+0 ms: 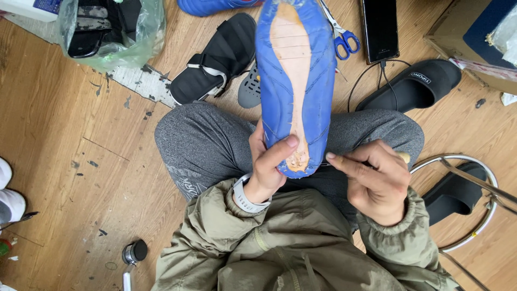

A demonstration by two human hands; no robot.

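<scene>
Wooden floor point(81, 161) bears sandals point(215, 59), scissors point(344, 37), phone point(380, 29)

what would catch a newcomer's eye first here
The blue shoe held sole-up at centre, with a tan strip running down its sole, stands out first. The left hand grips its heel end, while the right hand presses a wooden-handled tool against that heel. Behind it on the wooden floor lie blue-handled scissors and a black sandal.

The blue shoe sole point(295, 81) runs off the edge at twelve o'clock. The tool in the right hand point(377, 180) is mostly hidden by fingers. At three o'clock, the cardboard box point(474, 37) is cropped.
</scene>
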